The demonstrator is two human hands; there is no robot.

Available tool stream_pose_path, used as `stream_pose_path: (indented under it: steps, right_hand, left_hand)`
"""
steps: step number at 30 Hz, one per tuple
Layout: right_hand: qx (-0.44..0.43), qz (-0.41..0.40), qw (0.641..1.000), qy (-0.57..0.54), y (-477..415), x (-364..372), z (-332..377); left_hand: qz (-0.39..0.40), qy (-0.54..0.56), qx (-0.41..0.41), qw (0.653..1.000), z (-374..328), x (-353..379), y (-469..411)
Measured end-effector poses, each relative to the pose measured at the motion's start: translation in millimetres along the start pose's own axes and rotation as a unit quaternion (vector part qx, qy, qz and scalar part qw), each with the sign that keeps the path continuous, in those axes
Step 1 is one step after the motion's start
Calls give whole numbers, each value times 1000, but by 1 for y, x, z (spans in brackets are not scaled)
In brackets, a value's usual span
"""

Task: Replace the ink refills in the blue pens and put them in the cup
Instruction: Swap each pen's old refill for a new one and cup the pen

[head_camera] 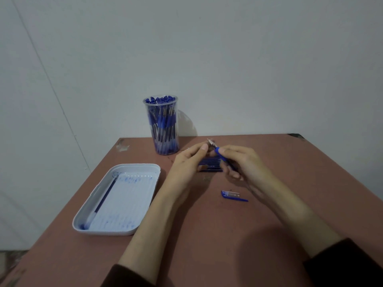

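Two forearms in dark sleeves reach forward over a reddish-brown surface (310,162). The right hand (246,164) is curled round the barrel of a blue pen (222,157), held just above the surface with its tip pointing up and to the far left. The left hand (186,162) pinches at that tip with thumb and fingers; whether it is screwing the tip piece on or off cannot be told. Under the hands lies a row of dark blue refills (209,164), partly hidden. Nearer, to the right, a cap (231,194) lies alone on the surface. At the far edge, left of the hands, a clear cup (164,125) stands upright, packed with blue pens. At the near left a white tray (136,165) smeared with blue ink holds one refill (103,197), likely a spent one. The task looks well along: the cup is close to full, while this pen is mid-refill and has yet to be closed, capped and put in the cup. No other loose pens show
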State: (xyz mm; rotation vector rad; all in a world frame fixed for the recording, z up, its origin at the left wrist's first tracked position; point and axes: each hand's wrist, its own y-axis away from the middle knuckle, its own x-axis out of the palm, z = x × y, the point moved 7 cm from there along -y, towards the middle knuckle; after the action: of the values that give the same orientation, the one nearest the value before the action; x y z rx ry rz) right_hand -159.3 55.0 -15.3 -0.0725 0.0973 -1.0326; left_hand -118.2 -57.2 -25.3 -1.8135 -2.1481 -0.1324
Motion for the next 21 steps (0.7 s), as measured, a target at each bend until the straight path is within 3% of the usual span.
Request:
stream_pose_path:
  steps: [6, 16, 21]
  right_hand:
    - [71, 60, 993, -71, 5, 14, -7]
    - [-65, 19, 998, 5, 3, 13, 4]
    - [-83, -28, 996, 35, -1, 5, 4]
  left_hand:
    - [23, 46, -2, 999, -2, 6, 3]
    - [-71, 30, 37, 996, -2, -14, -2]
    - [-34, 108, 23, 993, -5, -4, -2]
